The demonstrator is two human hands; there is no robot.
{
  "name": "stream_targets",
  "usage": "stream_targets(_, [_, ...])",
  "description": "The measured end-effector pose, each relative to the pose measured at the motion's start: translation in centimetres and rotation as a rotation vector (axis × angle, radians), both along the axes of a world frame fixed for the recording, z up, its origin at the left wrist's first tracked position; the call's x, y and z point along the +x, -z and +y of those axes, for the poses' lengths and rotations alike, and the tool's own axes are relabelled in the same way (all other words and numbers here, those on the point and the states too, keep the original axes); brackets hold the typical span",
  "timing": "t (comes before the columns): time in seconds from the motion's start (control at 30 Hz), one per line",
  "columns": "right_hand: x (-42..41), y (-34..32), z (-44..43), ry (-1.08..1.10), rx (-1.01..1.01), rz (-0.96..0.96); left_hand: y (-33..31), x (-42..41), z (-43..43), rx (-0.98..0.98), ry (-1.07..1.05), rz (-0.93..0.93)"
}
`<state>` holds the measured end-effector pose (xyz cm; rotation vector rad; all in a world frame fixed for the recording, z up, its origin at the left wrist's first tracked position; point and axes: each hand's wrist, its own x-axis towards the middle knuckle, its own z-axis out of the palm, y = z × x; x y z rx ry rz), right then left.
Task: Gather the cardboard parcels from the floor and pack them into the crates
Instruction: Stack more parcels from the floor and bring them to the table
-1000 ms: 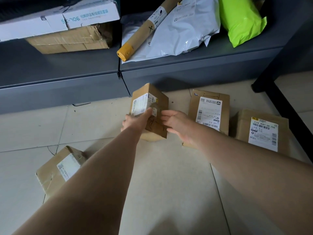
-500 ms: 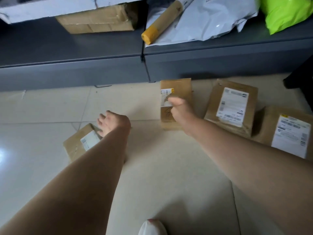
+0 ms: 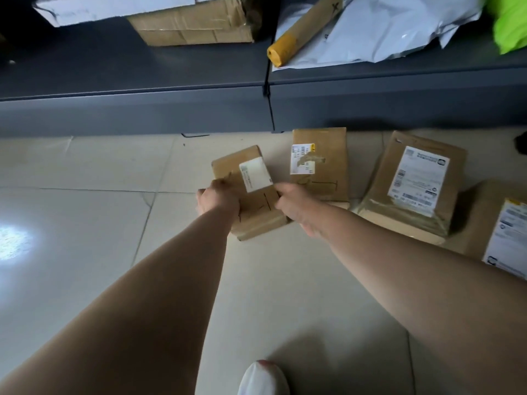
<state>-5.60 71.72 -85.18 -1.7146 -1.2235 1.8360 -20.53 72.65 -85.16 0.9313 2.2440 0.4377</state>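
A small cardboard parcel (image 3: 245, 178) with a white label is held between both hands just above the floor. My left hand (image 3: 218, 202) grips its left edge and my right hand (image 3: 296, 206) grips its right edge. Three more labelled parcels lie on the tiles to the right: one (image 3: 325, 155) just behind my right hand, a larger one (image 3: 410, 189) beside it, and one (image 3: 507, 240) cut off by the right frame edge. No crate is in view.
A low dark grey shelf (image 3: 137, 112) runs along the back, holding a cardboard box (image 3: 196, 25), a yellow-capped paper tube (image 3: 302, 31), white mailer bags (image 3: 393, 27) and a green bag (image 3: 510, 24). A white shoe tip (image 3: 262, 377) shows at the bottom.
My right hand let go of the middle parcel, which now lies flat on the floor. My left hand brought the left parcel rightward, and both hands now grip it.
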Motion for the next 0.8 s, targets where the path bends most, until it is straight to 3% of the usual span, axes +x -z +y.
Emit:
stream_targets(0.2, [2.5, 0.1, 0.4, 0.085, -0.068, 0.008, 0.6, 0.6, 1.3, -0.037, -0.145, -0.238])
stream_targets(0.33, [1.7, -0.4, 0.4, 0.083, -0.073, 0.029, 0.0, 1.4, 1.1, -0.115, -0.172, -0.289])
stream_targets(0.43, [0.7, -1.8, 0.8, 0.110, 0.018, 0.074, -0.5, 1.2, 1.4, 0.100, -0.151, -0.098])
stream_targets(0.53, [0.8, -4.6, 1.6, 0.204, 0.168, 0.174, -2.7, 0.6, 2.2, 0.403, -0.298, 0.013])
stream_targets(0.7, [2.1, -7.6, 2.9, 0.469, 0.406, 0.196, -5.5, 4.1, 3.0, 0.727, -0.429, -0.241])
stream_targets(0.8, [5.1, -7.0, 2.7, 0.649, 0.434, 0.045, -5.4, 8.2, 3.0, 0.680, -0.361, -0.418])
